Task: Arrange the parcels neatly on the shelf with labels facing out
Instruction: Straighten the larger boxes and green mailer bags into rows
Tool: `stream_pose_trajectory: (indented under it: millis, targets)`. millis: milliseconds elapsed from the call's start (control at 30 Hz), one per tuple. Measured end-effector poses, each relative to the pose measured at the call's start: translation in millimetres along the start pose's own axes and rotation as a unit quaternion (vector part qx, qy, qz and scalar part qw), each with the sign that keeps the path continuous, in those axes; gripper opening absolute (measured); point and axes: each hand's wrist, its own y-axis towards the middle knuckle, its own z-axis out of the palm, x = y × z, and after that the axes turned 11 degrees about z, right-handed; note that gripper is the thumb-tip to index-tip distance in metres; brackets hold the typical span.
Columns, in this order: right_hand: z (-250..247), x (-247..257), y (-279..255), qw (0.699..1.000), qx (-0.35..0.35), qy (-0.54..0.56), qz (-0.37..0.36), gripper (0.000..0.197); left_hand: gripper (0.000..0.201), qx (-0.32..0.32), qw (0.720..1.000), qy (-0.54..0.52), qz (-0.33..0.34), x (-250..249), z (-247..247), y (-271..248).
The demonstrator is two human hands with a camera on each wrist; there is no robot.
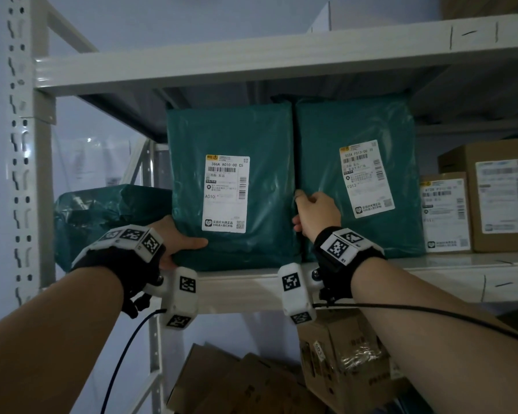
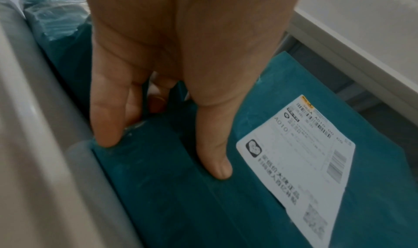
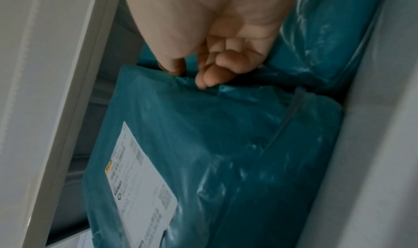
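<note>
Looks like most of the job's done here: the metal shelf (image 1: 449,265), painted pale with punched uprights, already has two big teal poly-bag parcels standing upright and touching, white labels facing out, plus two cardboard boxes (image 1: 488,198) at the right that show their labels too. What's left, I'd guess, is squaring up the left teal parcel (image 1: 231,186) and dealing with the crumpled teal bag (image 1: 102,216) slumped just left of it, with no label showing. The plastic is glossy, crinkly and slippery-looking, stretched over something flat and boxy, so I'd expect it to slide around a bit. The right teal parcel (image 1: 356,174) leans a touch. The left hand (image 1: 177,243) clasps the left parcel's lower left corner, thumb flat on the front, fingers round the side. The right hand (image 1: 314,213) has its fingers curled, pinching that parcel's right edge at the seam between the two.
</note>
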Motion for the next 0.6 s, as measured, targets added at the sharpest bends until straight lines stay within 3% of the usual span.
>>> stream_pose_trajectory:
  millis: [100, 333, 600]
  targets:
    - [-1.1, -4.1, -0.3, 1.000, 0.008, -0.010, -0.014, 0.037, 0.082, 0.006, 1.000, -0.013, -0.014, -3.1, 3.6, 2.8]
    - [1.1, -8.5, 0.9, 1.000, 0.022, 0.009, 0.005, 0.030, 0.032, 0.014, 0.998, 0.037, -0.056, -11.2, 9.6, 10.8]
    - [7.2, -17.5, 3.3, 1.000, 0.010, 0.002, 0.012, 0.020, 0.079, 0.035, 0.995, 0.096, -0.019, -1.6, 13.6, 17.5]
